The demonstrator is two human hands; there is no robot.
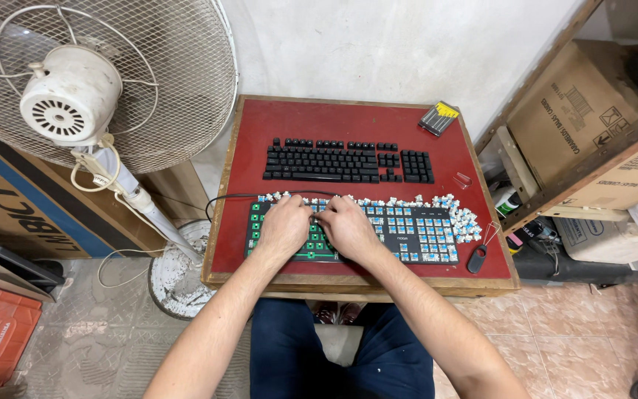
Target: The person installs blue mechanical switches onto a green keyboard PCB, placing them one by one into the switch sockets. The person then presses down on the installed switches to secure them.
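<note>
We see the stripped keyboard (378,233) at the near edge of the red bench (245,148). Both hands rest on its left half: the left hand (283,225) and right hand (347,227), fingers curled together over one switch; whether either grip holds anything we cannot tell. Behind it lie black keycaps (348,161).

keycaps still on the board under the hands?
No: the keyboard under the left hand and right hand shows bare blue switches, and the black keycaps lie laid out behind it.
</note>
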